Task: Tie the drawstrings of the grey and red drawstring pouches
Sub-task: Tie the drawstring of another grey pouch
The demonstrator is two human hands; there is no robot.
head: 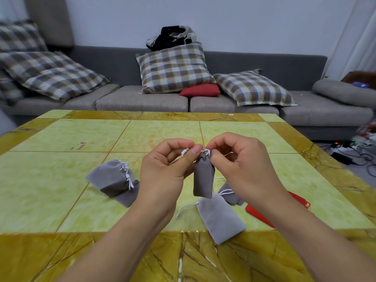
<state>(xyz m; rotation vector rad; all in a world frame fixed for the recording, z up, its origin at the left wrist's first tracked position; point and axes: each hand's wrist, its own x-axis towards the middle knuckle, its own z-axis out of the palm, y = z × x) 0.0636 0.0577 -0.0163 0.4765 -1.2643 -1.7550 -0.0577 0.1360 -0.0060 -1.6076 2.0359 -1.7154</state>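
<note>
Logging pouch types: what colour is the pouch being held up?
Grey, with a white drawstring; the held pouch shows clearly in the head view.

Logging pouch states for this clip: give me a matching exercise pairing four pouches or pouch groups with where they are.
Things:
1. held grey pouch
2. two stacked grey pouches
3. flat grey pouch
4. red pouch

Places:
A. lying under the right forearm
B. on the table's left side, cords knotted
C. hanging between the left hand and right hand
D. at the near edge, cord loose

Pairs: 1-C, 2-B, 3-D, 4-A
</note>
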